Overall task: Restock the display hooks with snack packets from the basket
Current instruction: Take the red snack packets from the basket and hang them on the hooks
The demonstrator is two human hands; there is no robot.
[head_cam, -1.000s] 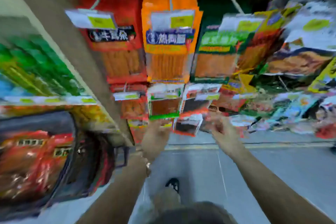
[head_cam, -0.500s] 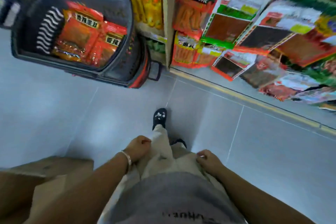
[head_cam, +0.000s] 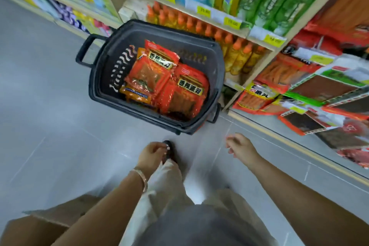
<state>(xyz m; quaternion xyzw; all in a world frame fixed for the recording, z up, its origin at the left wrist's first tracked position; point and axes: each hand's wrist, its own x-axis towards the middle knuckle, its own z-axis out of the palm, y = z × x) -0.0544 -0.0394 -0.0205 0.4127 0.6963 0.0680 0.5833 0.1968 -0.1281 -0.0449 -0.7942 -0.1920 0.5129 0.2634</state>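
"The hands are lifting off the legs and going forward."

"The left hand (head_cam: 153, 154) and right hand (head_cam: 241, 146) are hanging loose, holding nothing."

"The snack packets (head_cam: 159, 78) are lying in the basket (head_cam: 127, 40) just ahead."

"They're looking slippery. A loose grab could be dropping one before the display hooks (head_cam: 320, 40)."

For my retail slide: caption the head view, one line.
Left hand and right hand, both empty, hover near the floor basket of red snack packets.

One head-worn camera looks steeply down and forward at the basket (head_cam: 153, 124) on the floor (head_cam: 50, 126), shelves (head_cam: 199, 9) just behind it.
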